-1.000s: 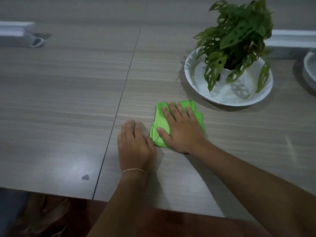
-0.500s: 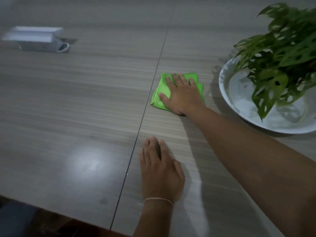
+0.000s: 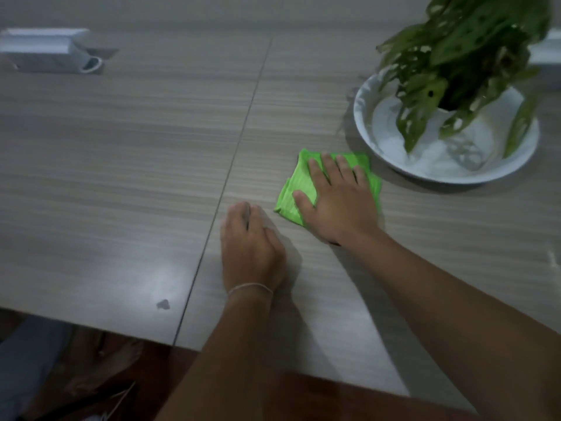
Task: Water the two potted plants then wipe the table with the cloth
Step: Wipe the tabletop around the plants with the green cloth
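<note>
A folded bright green cloth [image 3: 296, 189] lies on the grey wood-grain table [image 3: 121, 165]. My right hand [image 3: 337, 199] presses flat on top of it, fingers spread and pointing away from me. My left hand [image 3: 250, 250] rests palm down on the bare table just left of the cloth, holding nothing, a thin band on its wrist. A leafy potted plant [image 3: 467, 56] stands in a white dish [image 3: 379, 147] at the upper right, just beyond the cloth. Only one plant is in view.
A white box-like object [image 3: 45, 50] with a loop sits at the far left of the table. A seam [image 3: 239, 138] runs down the tabletop left of my hands. A small dark mark [image 3: 163, 304] lies near the table's front edge.
My right hand has drawn the cloth back toward me and to the right, ending beside my left hand. The view has swung, so the plant dish shows more fully.
</note>
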A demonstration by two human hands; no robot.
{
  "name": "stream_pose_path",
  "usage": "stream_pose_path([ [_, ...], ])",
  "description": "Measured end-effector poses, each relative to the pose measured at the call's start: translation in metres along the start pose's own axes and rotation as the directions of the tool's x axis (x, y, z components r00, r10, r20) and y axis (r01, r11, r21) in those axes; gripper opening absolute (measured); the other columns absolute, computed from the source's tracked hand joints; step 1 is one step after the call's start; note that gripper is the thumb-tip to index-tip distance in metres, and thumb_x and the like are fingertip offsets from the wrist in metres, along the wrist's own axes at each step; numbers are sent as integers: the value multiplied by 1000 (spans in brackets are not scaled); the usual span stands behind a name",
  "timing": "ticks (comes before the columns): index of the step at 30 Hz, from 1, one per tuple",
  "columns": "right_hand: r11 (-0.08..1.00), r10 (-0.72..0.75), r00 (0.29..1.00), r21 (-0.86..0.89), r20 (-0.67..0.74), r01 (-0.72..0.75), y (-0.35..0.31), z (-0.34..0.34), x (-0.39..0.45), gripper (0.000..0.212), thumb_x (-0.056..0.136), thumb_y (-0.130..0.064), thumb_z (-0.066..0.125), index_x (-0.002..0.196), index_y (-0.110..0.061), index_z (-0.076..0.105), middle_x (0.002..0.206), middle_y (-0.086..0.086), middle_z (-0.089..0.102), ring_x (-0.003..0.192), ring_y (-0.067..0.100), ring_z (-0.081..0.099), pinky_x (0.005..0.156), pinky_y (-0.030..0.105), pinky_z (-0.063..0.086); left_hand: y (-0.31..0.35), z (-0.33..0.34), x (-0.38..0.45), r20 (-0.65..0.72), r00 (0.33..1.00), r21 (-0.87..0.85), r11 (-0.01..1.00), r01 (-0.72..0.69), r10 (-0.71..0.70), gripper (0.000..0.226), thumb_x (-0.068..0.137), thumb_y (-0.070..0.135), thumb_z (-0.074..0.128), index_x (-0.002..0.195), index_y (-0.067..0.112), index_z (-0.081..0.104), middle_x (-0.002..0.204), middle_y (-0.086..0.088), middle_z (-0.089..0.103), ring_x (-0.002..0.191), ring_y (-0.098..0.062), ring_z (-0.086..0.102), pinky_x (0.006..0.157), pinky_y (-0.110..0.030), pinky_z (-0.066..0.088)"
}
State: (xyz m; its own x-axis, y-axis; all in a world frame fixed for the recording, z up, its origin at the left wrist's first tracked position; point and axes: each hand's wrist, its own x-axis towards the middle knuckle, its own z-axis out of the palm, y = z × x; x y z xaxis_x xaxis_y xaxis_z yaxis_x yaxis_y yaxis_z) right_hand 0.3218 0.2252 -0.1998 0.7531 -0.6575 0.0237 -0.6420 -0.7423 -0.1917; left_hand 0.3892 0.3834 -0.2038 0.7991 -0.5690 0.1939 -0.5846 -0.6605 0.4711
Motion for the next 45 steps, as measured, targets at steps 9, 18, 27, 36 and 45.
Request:
stream_pose_path([
  [9, 998, 43, 999, 48, -8, -43, 36, -9, -135, 77, 94, -67, 31, 158, -24, 33, 167, 5, 27, 156, 27, 19, 125, 53, 13, 11, -3, -25, 65, 972, -53, 973, -224, 228, 52, 92, 26, 39, 130, -1, 59, 138, -19, 54, 133, -34, 46, 114, -39, 35],
  [18, 994, 100, 995, 32, -1, -100, 157, -34, -196, 77, 94, -71, 30, 160, -30, 26, 169, 1, 21, 157, 23, 14, 127, 49, 9, 120, 43, -83, 236, 823, -107, 856, -506, 516, 52, 100, 32, 38, 135, -2, 55, 142, -21, 51, 139, -36, 41, 116, -48, 33],
  [27, 924, 371, 923, -55, -98, -378, 342, -71, -244, 79, 92, -69, 30, 156, -25, 36, 165, 7, 33, 152, 30, 29, 123, 50, 22, 248, 101, -102, 329, 700, -139, 766, -628, 634, 57, 101, 38, 32, 145, 3, 44, 152, -19, 40, 147, -34, 27, 122, -46, 22],
  [36, 877, 466, 884, -109, -50, -468, 437, -93, -251, 84, 93, -67, 23, 156, -13, 34, 163, 16, 32, 149, 38, 31, 120, 58, 25, 280, 128, -108, 359, 754, -31, 815, -579, 550, 59, 98, 41, 40, 146, 6, 43, 153, -19, 36, 145, -33, 30, 119, -50, 26],
  [45, 963, 245, 969, -114, -12, -245, 368, -77, -220, 80, 95, -63, 34, 156, -12, 36, 164, 16, 31, 151, 38, 29, 121, 59, 21, 281, 126, -103, 305, 767, -59, 815, -576, 564, 55, 92, 28, 51, 143, 6, 48, 151, -19, 41, 143, -35, 35, 115, -51, 31],
])
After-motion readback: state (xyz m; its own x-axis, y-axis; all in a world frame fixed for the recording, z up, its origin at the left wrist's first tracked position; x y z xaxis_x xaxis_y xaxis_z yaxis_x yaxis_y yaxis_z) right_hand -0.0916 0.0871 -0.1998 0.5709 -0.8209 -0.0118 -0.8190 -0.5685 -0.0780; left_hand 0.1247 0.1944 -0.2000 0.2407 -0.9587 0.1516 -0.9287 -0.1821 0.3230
